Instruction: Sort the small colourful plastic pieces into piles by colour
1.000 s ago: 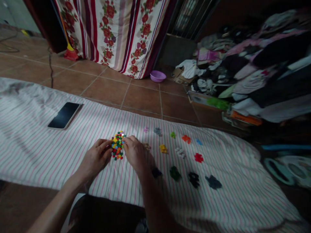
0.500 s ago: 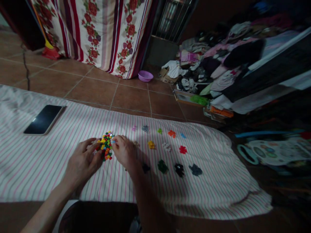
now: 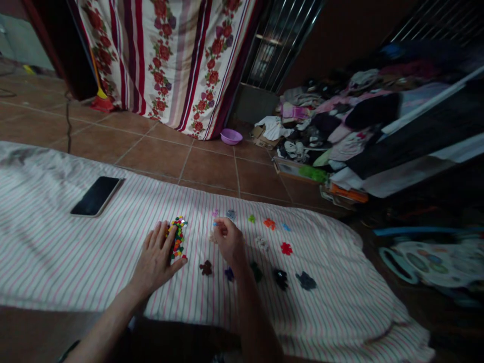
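My left hand [image 3: 157, 257] lies open with fingers spread at the near-left side of a mixed pile of small coloured pieces [image 3: 177, 244], its fingertips covering part of it. To the right, my right hand [image 3: 230, 239] pinches a small light-blue piece [image 3: 215, 223] above the striped cloth. Beneath and around that hand are single-colour clusters: pink [image 3: 215, 213], grey [image 3: 231, 215], beige [image 3: 213, 237], brown [image 3: 206, 268] and dark purple [image 3: 229, 274]. Farther right lie orange [image 3: 269, 223], blue [image 3: 286, 227], white [image 3: 261, 244], red [image 3: 286, 248] and black [image 3: 280, 278] clusters. My right forearm partly hides a dark green cluster [image 3: 256, 272].
A phone [image 3: 96, 196] rests on the striped cloth [image 3: 94, 262] at left. Beyond the cloth's far edge, a purple basin [image 3: 231, 136] stands on the tiled floor near a floral curtain [image 3: 181, 60]. Clothes [image 3: 333, 111] are heaped at the back right.
My right hand has left the mixed pile and moved right, carrying the light-blue piece. My left hand has flattened and spread its fingers beside the pile. The camera view has shifted.
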Demonstrator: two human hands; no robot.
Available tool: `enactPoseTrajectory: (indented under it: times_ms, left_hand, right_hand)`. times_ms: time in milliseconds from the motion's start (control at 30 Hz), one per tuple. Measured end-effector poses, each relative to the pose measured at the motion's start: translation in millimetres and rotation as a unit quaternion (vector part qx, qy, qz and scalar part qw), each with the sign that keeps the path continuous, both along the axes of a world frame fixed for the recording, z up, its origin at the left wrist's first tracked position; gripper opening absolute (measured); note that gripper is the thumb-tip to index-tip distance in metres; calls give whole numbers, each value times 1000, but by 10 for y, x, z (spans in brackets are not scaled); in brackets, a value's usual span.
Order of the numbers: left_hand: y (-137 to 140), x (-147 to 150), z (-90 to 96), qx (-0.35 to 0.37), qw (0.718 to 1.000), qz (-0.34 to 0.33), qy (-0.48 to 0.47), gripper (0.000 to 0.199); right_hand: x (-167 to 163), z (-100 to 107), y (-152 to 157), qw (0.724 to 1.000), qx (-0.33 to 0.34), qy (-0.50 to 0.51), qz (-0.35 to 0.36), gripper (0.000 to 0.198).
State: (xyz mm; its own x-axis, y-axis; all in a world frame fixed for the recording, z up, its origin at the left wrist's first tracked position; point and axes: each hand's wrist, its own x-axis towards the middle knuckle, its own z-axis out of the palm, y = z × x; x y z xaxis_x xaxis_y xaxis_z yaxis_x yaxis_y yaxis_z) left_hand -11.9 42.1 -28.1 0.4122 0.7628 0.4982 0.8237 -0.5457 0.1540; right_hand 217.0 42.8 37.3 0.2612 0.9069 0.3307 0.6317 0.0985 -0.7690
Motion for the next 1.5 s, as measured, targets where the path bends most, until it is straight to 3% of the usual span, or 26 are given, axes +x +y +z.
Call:
enactPoseTrajectory:
  times_ms: [133, 267, 400, 533, 733, 1133, 1500]
  left_hand:
    - [-5, 27, 8, 16, 1000, -10, -8, 81]
    - [1, 37, -15, 12, 1000, -16, -16, 77]
    - [1, 54, -13, 5, 1000, -8, -23, 70]
    - [-6, 68, 20, 7, 1000, -5, -20, 65]
    - [-4, 67, 25, 3, 1000, -8, -23, 66]
    - [-14, 60, 50, -25, 1000, -2, -19, 64]
    - [-4, 64, 49, -24, 1000, -5, -18, 64]
  right_hand:
    - [538, 13, -132, 998, -8, -13, -58, 24]
    - [1226, -23, -340, 990, -61, -26, -128, 26]
    - [1815, -45, -486, 961, -110, -88, -238, 31]
    - [2173, -44, -494, 940, -146, -124, -283, 32]
    - [2417, -55, -344, 927, -163, -154, -300, 31]
    - [2583, -193, -160, 908, -195, -202, -312, 33]
    - [2699, -274, -197, 927, -199, -109, -299, 37]
